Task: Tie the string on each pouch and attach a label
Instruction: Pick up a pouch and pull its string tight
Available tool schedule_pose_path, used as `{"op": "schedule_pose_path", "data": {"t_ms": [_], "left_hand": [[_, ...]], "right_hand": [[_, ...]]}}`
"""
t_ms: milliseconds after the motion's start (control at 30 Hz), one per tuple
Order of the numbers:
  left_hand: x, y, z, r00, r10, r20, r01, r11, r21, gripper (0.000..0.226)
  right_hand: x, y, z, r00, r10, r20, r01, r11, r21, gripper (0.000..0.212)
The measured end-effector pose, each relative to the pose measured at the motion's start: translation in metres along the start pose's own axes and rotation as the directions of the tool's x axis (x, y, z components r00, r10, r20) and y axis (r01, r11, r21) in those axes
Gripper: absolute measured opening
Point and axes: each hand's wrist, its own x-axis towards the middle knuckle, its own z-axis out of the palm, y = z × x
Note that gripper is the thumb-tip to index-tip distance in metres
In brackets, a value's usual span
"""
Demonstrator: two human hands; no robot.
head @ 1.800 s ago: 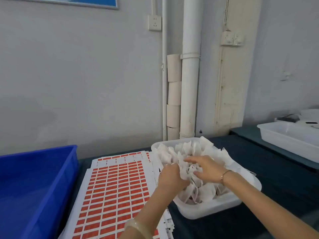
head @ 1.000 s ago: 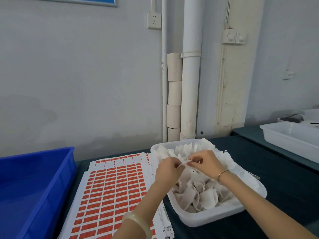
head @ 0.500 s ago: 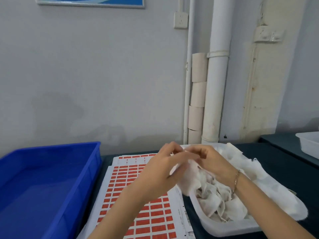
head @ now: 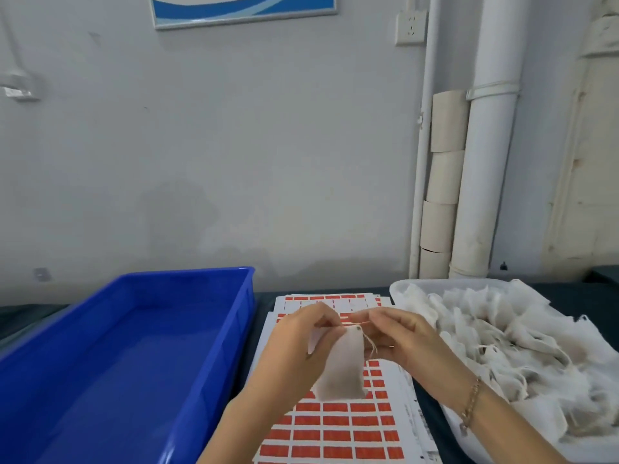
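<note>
Tying step: left hand [head: 303, 333] pinches the pouch [head: 341, 366] top, right hand [head: 398, 339] pinches its string [head: 360, 322]; next, a label sheet [head: 338, 426] sticker.

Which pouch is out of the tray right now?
The single pouch hanging over the red label sheets: the left hand holds its top and the right hand pinches its string. All other pouches lie heaped in the white tray.

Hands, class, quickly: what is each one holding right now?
Left hand: closed, pinching the pouch at its top.
Right hand: closed, pinching the string by the pouch's neck.
</note>
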Motion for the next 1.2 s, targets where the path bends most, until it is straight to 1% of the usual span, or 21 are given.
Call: {"op": "schedule_pose_path", "data": {"t_ms": [67,133,200,267,333,400,500,567,633,667,733,767,833,900,1000,1100,1200], "left_hand": [[-0.003,-0.002,-0.001,0.999,-0.047,-0.006,0.047,0.999,-0.003,0.018],[-0.006,-0.002,0.0,0.998,-0.055,-0.006,0.055,0.998,-0.026,0.016],[-0.008,0.0,0.001,0.998,-0.062,0.001,0.062,0.997,-0.047,0.014],[-0.009,0.003,0.005,0.996,-0.085,0.013,0.086,0.993,-0.079,0.015],[-0.009,0.004,0.01,0.993,-0.116,0.03,0.119,0.986,-0.116,0.017],[-0.01,0.005,0.016,0.986,-0.157,0.052,0.164,0.971,-0.175,0.015],[-0.012,0.006,0.025,0.967,-0.242,0.077,0.254,0.917,-0.307,0.008],[-0.013,0.004,0.03,0.96,-0.273,0.069,0.279,0.89,-0.361,0.006],[-0.013,0.002,0.031,0.957,-0.286,0.054,0.284,0.878,-0.386,0.007],[-0.013,0.002,0.031,0.958,-0.285,0.039,0.278,0.881,-0.382,0.012],[-0.012,0.002,0.031,0.961,-0.275,-0.012,0.253,0.899,-0.357,0.022],[-0.011,0.002,0.03,0.963,-0.268,-0.033,0.241,0.907,-0.345,0.022],[-0.012,0.002,0.03,0.963,-0.264,-0.062,0.228,0.912,-0.34,0.015],[-0.013,0.001,0.031,0.961,-0.266,-0.081,0.223,0.913,-0.342,0.005],[-0.016,-0.003,0.035,0.958,-0.266,-0.108,0.213,0.912,-0.352,0.01],[-0.016,-0.005,0.037,0.958,-0.276,-0.082,0.224,0.895,-0.386,0.006],[-0.016,-0.006,0.038,0.955,-0.296,-0.028,0.242,0.826,-0.509,0.009]], "right_hand": [[-0.004,0.001,0.002,0.999,-0.046,-0.03,0.044,0.997,-0.058,0.024],[-0.007,0.005,0.003,0.993,-0.089,-0.075,0.078,0.987,-0.137,0.016],[-0.007,0.01,0.004,0.989,-0.094,-0.116,0.073,0.982,-0.173,0.01],[-0.008,0.012,0.005,0.987,-0.104,-0.121,0.079,0.978,-0.192,0.014],[-0.009,0.012,0.008,0.984,-0.112,-0.135,0.086,0.979,-0.187,0.022],[-0.008,0.013,0.011,0.979,-0.114,-0.17,0.083,0.98,-0.182,0.022],[-0.004,0.015,0.013,0.972,-0.135,-0.192,0.089,0.969,-0.233,0.011],[-0.003,0.014,0.014,0.97,-0.144,-0.197,0.092,0.964,-0.249,0.013],[-0.003,0.013,0.013,0.97,-0.149,-0.191,0.099,0.963,-0.25,0.019],[-0.003,0.013,0.012,0.971,-0.154,-0.182,0.104,0.96,-0.258,0.021],[-0.002,0.014,0.012,0.972,-0.163,-0.168,0.109,0.951,-0.291,0.02],[-0.002,0.014,0.012,0.972,-0.168,-0.167,0.11,0.944,-0.311,0.018],[-0.002,0.014,0.013,0.971,-0.18,-0.159,0.115,0.929,-0.352,0.013],[-0.003,0.014,0.014,0.971,-0.19,-0.145,0.12,0.912,-0.391,0.015],[-0.006,0.012,0.017,0.965,-0.23,-0.125,0.137,0.852,-0.505,0.014],[-0.007,0.01,0.022,0.942,-0.322,-0.097,0.197,0.76,-0.619,0.014],[-0.006,0.01,0.024,0.918,-0.37,-0.144,0.2,0.745,-0.637,0.017]]}}
